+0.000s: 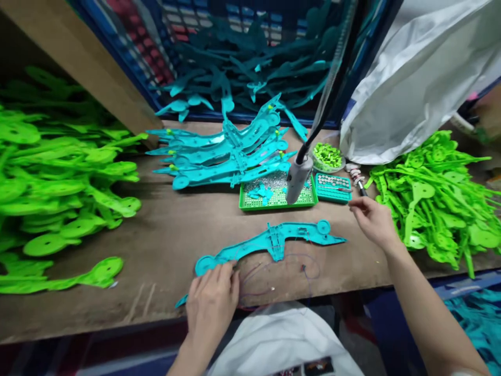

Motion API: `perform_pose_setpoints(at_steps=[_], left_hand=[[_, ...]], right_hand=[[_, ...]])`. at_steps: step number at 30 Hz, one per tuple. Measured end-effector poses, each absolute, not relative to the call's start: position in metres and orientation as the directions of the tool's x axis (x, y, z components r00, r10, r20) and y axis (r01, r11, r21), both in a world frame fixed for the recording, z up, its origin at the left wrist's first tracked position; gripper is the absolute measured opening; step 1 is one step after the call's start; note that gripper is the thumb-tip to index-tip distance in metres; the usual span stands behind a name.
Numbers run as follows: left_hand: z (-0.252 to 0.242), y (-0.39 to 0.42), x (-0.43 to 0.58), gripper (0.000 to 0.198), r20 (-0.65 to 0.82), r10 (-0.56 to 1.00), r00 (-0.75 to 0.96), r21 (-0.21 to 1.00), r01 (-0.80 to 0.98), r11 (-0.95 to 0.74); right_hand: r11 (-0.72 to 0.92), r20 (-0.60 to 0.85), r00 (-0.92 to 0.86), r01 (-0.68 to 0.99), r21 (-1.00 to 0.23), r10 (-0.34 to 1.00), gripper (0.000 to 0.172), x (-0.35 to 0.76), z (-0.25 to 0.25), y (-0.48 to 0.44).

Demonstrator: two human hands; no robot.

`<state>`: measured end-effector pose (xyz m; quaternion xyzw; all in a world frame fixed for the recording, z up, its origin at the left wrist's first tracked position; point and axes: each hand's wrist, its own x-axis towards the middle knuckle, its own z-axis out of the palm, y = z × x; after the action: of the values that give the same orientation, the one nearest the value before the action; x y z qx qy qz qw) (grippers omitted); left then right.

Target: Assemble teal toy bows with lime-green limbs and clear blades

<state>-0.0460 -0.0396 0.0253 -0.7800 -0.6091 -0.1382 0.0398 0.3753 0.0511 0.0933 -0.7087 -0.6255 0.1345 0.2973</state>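
Observation:
A long turquoise plastic part [250, 245], with a round disc near each end, lies across the front of the table. My left hand [213, 292] is closed over its left end, fingers bent down on it. Thin dark red and blue wires [270, 303] with a small connector loop below its middle. To the right, my right hand [371, 219] hovers beside a small teal box [341, 196] of round pieces. Its thumb and fingers are pinched together; whether they hold anything is too small to tell.
A grey electric screwdriver [299, 180] hangs over a green tray [279, 208] with screws and turquoise bits. Behind lie stacked turquoise parts [230, 151] and a bowl of green pieces [327, 156]. Lime-green part piles [70, 193] flank both sides; a white sack [403, 99] stands right.

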Motion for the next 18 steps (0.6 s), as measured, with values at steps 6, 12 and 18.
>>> perform_pose_setpoints(at_steps=[6,12,18], left_hand=[[0.023,-0.032,-0.039,0.039,0.267,0.959,0.095,0.112,0.985,-0.129],[0.023,-0.027,-0.041,0.021,0.200,0.977,0.070,0.117,0.989,-0.095],[0.035,-0.023,-0.034,0.025,0.205,0.979,0.011,0.150,0.988,-0.042]], right_hand=[[0.016,0.299,0.089,0.944,-0.331,0.950,0.028,0.404,0.074,0.131],[0.129,0.203,-0.079,0.961,-0.246,0.976,0.024,0.383,0.057,0.165],[0.087,0.178,-0.058,0.983,-0.159,0.982,0.022,0.376,0.048,0.178]])
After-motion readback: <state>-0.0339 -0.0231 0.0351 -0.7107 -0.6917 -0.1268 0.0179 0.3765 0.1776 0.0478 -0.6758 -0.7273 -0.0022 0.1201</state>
